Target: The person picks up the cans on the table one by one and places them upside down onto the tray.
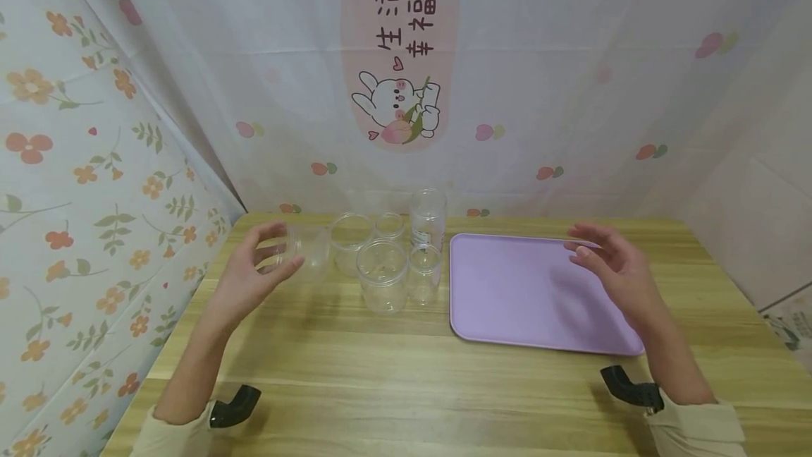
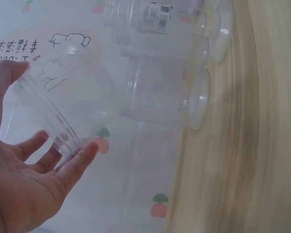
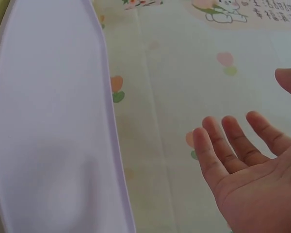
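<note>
My left hand point(image 1: 254, 270) grips a clear plastic jar point(image 1: 311, 252) by its ringed mouth, thumb on one side and fingers on the other. In the left wrist view the jar point(image 2: 82, 92) is tilted, held above the table beside other clear jars. Over the right part of a lilac tray point(image 1: 507, 295) hovers my right hand point(image 1: 618, 273), holding nothing. Its fingers are spread and relaxed in the right wrist view, and its shadow falls on the tray.
Several clear jars stand grouped left of the tray: a wide one point(image 1: 383, 288) and a slim one point(image 1: 423, 277) in front, a tall one point(image 1: 428, 217) with a label behind. A patterned cloth point(image 1: 539, 90) hangs along the wooden table's point(image 1: 380, 386) back edge.
</note>
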Motion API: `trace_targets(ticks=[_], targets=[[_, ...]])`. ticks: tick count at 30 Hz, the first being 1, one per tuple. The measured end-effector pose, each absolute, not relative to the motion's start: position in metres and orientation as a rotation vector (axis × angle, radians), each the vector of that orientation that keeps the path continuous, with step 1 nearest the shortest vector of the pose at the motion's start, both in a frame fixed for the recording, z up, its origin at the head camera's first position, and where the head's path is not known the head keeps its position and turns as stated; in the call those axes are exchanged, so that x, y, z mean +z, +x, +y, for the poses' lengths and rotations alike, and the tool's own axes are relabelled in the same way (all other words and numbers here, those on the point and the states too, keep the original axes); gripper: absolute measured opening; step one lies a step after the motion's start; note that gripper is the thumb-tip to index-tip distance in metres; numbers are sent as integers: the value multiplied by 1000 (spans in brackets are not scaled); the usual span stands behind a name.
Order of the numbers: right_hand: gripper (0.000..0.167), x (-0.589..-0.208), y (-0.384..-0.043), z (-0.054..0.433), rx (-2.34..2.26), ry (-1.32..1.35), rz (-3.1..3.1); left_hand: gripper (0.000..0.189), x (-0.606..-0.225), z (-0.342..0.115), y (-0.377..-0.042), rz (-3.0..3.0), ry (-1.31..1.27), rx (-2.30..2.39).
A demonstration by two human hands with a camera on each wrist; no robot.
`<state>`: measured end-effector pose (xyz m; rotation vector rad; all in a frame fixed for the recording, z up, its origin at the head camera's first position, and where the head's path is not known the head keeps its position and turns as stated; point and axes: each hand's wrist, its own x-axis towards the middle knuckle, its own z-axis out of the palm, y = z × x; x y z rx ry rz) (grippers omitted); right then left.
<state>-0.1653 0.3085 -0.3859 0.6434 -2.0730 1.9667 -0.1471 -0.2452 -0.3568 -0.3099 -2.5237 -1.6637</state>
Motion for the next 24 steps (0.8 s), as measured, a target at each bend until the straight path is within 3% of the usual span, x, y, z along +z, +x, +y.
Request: trace_targets(ticks=[24], targets=[[44, -386, -165, 297, 1871, 689, -2129, 55, -354, -227, -152, -2113, -441, -2032]])
